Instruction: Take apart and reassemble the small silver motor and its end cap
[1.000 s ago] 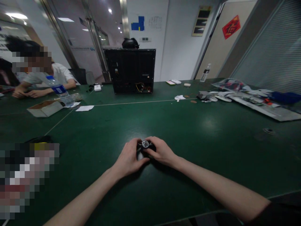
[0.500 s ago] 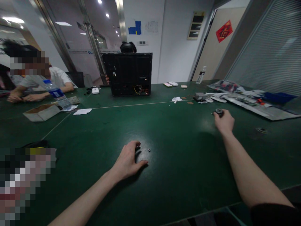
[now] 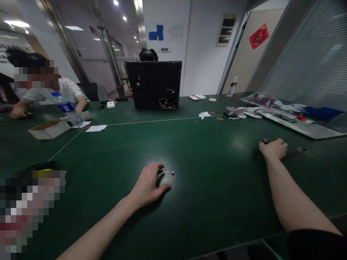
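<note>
My left hand (image 3: 148,184) rests on the green table (image 3: 206,202), thumb and fingers spread apart with nothing between them. Just beyond its fingertips lies a tiny ring-shaped metal piece (image 3: 172,173), not touched by the hand. At the right, my right hand (image 3: 275,148) is low over the table, its fingers curled around a small dark round part (image 3: 266,141) that shows past the thumb side. To the right of that hand stands a clear round item with a dark top (image 3: 301,150); its kind is too blurred to tell.
A black panel-like device (image 3: 154,85) with exposed wiring stands at the far side, a person behind it. At left are an open cardboard box (image 3: 50,130), a water bottle (image 3: 67,108) and another person. Bags and parts on a white board (image 3: 292,122) lie at right.
My right hand has moved right and down toward the table with the dark round part. The black device has shifted slightly right. My left hand stays in place.
</note>
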